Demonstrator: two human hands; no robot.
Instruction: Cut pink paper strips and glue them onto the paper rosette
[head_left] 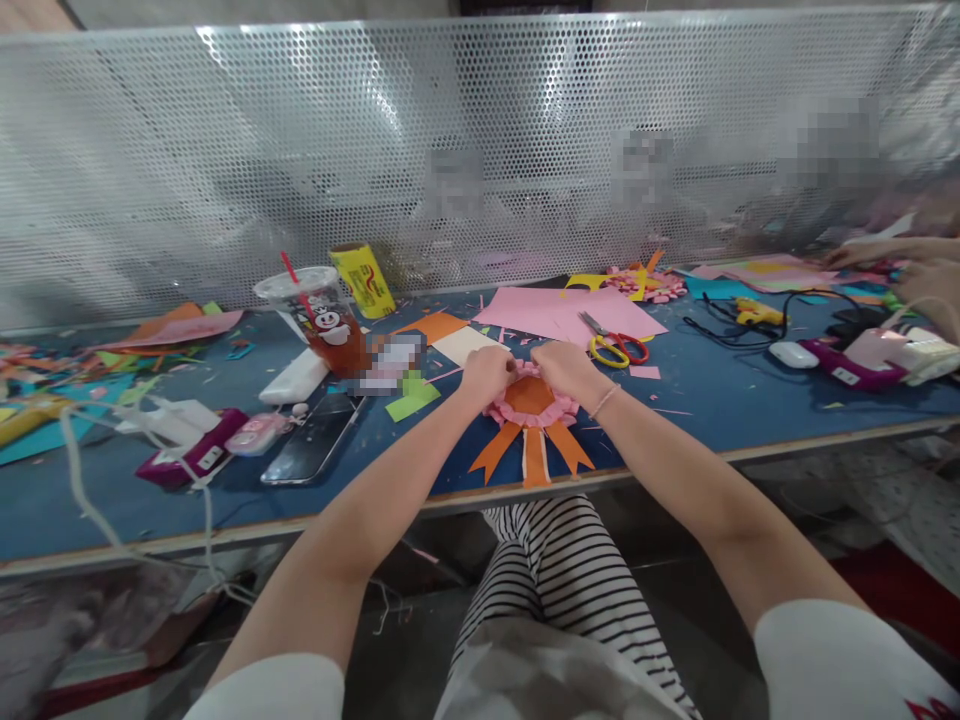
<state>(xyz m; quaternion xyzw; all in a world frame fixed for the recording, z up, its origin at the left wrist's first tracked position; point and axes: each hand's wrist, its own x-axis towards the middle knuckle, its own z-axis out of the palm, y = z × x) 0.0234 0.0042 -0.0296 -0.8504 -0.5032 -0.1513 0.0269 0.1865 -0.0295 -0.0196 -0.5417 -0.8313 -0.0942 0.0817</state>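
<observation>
A paper rosette (pixel 529 396) lies near the table's front edge, with an orange centre, a pink ruffled rim and orange ribbon tails pointing toward me. My left hand (pixel 487 374) is closed on the far left part of the rim. On the far right part, my right hand (pixel 564 370) has its fingers closed on the pink ruffle as well. Both hands' fingertips are partly hidden. Scissors (pixel 613 346) with yellow and red handles lie just beyond my right hand. Beyond both hands is a large pink paper sheet (pixel 555 310), with a cream paper piece (pixel 463 345) beside it.
Left of my arms are a phone (pixel 311 440), an iced drink cup (pixel 322 320), a yellow packet (pixel 363 282) and a purple power strip (pixel 193 448) with white cables. Another rosette (pixel 646 284) lies farther back. A perforated metal screen (pixel 420 150) borders the table (pixel 420 465). Another person's hands (pixel 926 280) are at right.
</observation>
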